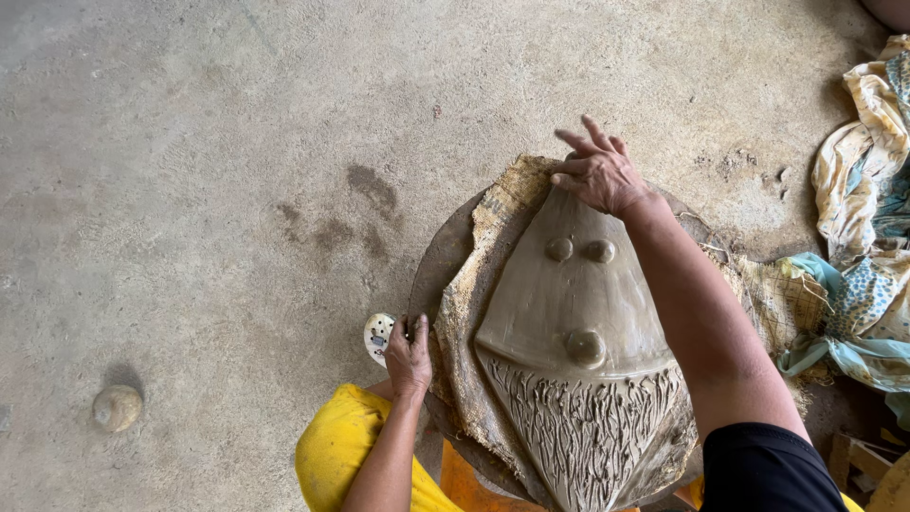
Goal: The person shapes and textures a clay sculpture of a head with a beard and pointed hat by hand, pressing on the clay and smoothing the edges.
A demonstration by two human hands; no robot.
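A wet grey clay relief (578, 341) shaped like a pointed face lies on burlap cloth (474, 284) over a round board (438, 256). It has two small round bumps near the top, one larger bump in the middle and a scored beard-like lower part. My right hand (597, 171) rests on the pointed top end of the clay, fingers spread. My left hand (408, 356) grips the left edge of the board and burlap, next to a small white patterned bowl (378, 334).
The concrete floor (209, 171) has damp dark stains near the board. A round clay lump (117, 408) lies at the lower left. Crumpled patterned cloths (867, 237) are heaped at the right. Yellow clothing (346, 455) shows below.
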